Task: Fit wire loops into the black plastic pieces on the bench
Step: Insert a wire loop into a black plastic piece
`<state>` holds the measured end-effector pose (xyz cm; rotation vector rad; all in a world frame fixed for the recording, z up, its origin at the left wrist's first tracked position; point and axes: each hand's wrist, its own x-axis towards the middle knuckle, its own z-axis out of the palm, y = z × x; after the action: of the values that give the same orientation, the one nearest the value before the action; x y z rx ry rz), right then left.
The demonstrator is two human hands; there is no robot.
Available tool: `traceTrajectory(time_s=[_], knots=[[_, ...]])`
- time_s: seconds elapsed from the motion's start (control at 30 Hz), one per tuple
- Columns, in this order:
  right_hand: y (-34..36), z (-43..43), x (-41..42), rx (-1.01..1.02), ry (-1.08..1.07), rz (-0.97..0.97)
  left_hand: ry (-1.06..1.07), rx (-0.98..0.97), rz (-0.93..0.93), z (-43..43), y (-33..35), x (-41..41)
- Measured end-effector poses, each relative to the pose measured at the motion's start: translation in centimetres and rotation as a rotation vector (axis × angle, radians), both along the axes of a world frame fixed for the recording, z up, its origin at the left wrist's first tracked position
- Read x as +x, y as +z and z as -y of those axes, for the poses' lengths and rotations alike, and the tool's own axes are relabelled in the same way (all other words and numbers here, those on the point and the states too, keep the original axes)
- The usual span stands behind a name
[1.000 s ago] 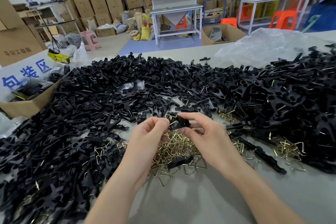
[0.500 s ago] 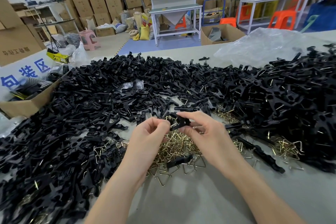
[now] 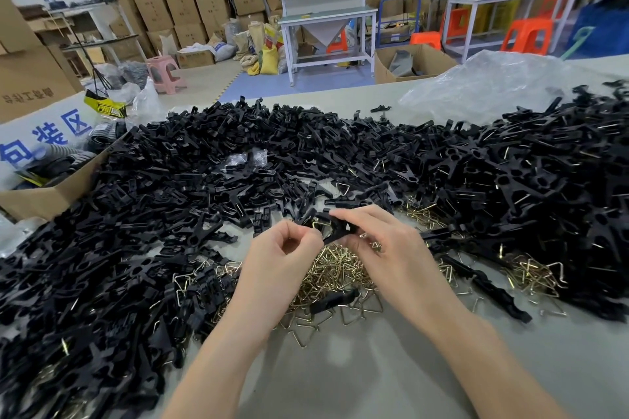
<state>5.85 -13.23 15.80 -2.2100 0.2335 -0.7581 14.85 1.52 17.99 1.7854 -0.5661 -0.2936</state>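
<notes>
My right hand (image 3: 388,248) pinches a black plastic piece (image 3: 337,226) just above the bench, in the middle of the view. My left hand (image 3: 279,255) pinches a brass wire loop (image 3: 320,225) at the piece's left end. Whether the loop sits in the piece is hidden by my fingers. Below both hands lies a heap of brass wire loops (image 3: 333,272). A wide pile of black plastic pieces (image 3: 211,180) covers the bench behind and to the left.
A second pile of black pieces with wire showing (image 3: 531,187) fills the right side. An open cardboard box (image 3: 44,197) stands at the left edge, a clear plastic bag (image 3: 483,85) at the back right. A smaller loop heap (image 3: 531,272) lies right. Bare bench (image 3: 340,367) shows near me.
Both hands stay together over the loop heap. The black piece has shifted slightly in my right hand's fingers and the loop is held closer against its left end.
</notes>
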Motion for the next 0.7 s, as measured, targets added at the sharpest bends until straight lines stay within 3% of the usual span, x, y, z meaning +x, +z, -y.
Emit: traceTrajectory(time_s=[0.17,0.33,0.47,0.57,0.7], knots=[[-0.2,0.0,0.0,-0.006,0.033,0.022,-0.030,0.032,0.007,0.0,-0.2,0.2],[0.4,-0.9,-0.1,0.060,0.148,0.041,-0.252,-0.139,-0.286,0.0,0.0,0.1],[0.8,-1.6,-0.1,0.250,0.287,0.030,-0.425,-0.224,-0.452,-0.1,0.5,-0.5],[1.0,-1.8,-0.3,0.375,0.379,-0.041,-0.514,-0.198,-0.443,-0.6,0.6,-0.5],[1.1,-1.6,-0.4,0.257,0.350,-0.046,-0.515,-0.158,-0.412,-0.4,0.6,-0.7]])
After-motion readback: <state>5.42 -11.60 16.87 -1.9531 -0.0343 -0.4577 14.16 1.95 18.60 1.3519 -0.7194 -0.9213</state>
